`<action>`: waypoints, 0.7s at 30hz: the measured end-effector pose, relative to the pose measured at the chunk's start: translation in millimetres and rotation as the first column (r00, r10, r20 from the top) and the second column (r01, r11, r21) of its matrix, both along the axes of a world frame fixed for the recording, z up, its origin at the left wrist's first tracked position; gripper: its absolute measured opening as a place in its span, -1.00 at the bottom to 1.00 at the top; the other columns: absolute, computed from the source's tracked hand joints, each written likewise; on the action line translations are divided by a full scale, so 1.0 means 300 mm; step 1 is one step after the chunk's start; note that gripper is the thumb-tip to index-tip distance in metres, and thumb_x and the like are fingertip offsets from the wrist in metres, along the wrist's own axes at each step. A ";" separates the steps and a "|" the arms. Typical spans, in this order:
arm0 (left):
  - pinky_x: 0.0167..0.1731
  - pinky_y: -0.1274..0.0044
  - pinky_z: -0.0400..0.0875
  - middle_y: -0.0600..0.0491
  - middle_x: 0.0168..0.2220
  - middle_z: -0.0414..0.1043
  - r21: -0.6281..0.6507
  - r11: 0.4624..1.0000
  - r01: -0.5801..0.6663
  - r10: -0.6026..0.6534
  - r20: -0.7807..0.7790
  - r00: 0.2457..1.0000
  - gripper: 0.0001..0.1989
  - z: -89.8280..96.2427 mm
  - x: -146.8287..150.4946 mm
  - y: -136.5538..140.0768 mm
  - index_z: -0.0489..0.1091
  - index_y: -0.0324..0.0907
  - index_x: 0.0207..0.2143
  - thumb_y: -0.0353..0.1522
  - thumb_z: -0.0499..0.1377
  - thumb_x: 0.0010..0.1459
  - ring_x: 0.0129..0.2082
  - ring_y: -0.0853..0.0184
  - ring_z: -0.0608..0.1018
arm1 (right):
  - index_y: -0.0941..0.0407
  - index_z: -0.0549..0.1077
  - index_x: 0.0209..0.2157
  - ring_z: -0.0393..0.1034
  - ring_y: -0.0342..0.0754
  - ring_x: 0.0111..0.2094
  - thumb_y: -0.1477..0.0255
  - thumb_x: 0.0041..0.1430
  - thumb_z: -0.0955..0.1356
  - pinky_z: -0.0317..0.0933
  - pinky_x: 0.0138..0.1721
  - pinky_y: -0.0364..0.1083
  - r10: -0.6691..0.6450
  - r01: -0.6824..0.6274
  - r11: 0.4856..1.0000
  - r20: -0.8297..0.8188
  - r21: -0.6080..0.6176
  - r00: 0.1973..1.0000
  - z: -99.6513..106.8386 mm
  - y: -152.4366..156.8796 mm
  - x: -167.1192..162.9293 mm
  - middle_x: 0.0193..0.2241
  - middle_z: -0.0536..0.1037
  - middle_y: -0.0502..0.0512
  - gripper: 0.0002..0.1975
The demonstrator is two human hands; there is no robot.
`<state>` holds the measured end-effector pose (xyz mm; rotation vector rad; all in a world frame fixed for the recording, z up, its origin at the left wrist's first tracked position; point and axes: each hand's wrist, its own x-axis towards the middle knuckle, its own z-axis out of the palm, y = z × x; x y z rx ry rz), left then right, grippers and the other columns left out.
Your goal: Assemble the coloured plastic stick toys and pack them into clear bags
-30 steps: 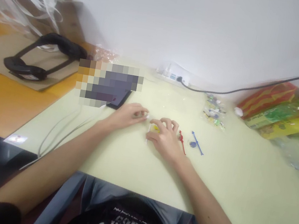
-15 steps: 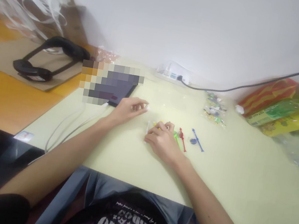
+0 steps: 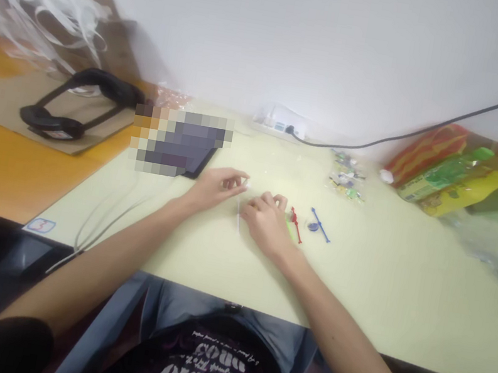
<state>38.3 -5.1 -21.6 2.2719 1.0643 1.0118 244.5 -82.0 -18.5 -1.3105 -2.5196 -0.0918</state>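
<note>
Left hand is edging toward the right hand, nearly closed, pinching a small white piece; right's half-curled, can't tell on what. White stick is lying beside it, risking a stray-finger knock.

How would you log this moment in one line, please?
left hand: holding white piece; right hand: beside white stick, green piece; nearby: red piece, blue stick

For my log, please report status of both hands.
Left hand: pinching small white piece. Right hand: curled, grip hidden. White stick: just left of it. Red piece: just right.
</note>
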 end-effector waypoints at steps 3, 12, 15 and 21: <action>-0.26 0.53 0.43 0.06 -0.28 0.57 0.002 1.000 0.009 -0.009 -0.009 1.000 -0.61 0.002 0.007 -0.006 0.54 -0.11 0.05 -0.08 0.23 0.33 -0.36 0.38 0.51 | 0.11 0.58 -0.23 0.23 0.12 -0.03 0.49 0.49 0.27 -0.08 -0.03 0.13 0.000 0.001 1.000 0.040 -0.030 0.999 -0.004 -0.001 -0.006 -0.21 0.59 0.22 -0.74; -0.26 0.53 0.43 0.06 -0.27 0.58 0.026 1.000 -0.001 0.001 -0.003 1.000 -0.64 0.003 0.008 0.002 0.55 -0.12 0.04 -0.11 0.25 0.32 -0.36 0.38 0.52 | 0.09 0.58 -0.12 0.26 0.12 -0.06 0.38 0.52 0.27 -0.10 -0.05 0.11 -0.021 0.020 0.999 -0.029 -0.046 0.999 -0.004 -0.004 -0.009 -0.21 0.61 0.19 -0.76; -0.27 0.53 0.43 0.06 -0.28 0.58 0.046 0.999 -0.002 0.003 -0.004 1.000 -0.65 0.002 0.008 0.004 0.55 -0.11 0.03 -0.12 0.25 0.32 -0.36 0.38 0.53 | 0.07 0.61 -0.17 0.26 0.11 -0.06 0.31 0.50 0.31 -0.11 -0.04 0.11 0.007 -0.009 0.998 -0.046 -0.056 0.999 -0.010 -0.003 -0.014 -0.21 0.61 0.16 -0.76; -0.26 0.53 0.43 0.05 -0.27 0.59 0.072 0.997 0.004 -0.004 -0.006 1.000 -0.64 -0.003 0.010 0.006 0.55 -0.10 0.04 -0.10 0.25 0.33 -0.36 0.38 0.54 | 0.12 0.61 -0.25 0.26 0.10 -0.05 0.41 0.49 0.31 -0.11 -0.07 0.11 0.027 -0.032 0.996 -0.054 -0.087 0.998 -0.020 -0.007 -0.020 -0.24 0.60 0.18 -0.74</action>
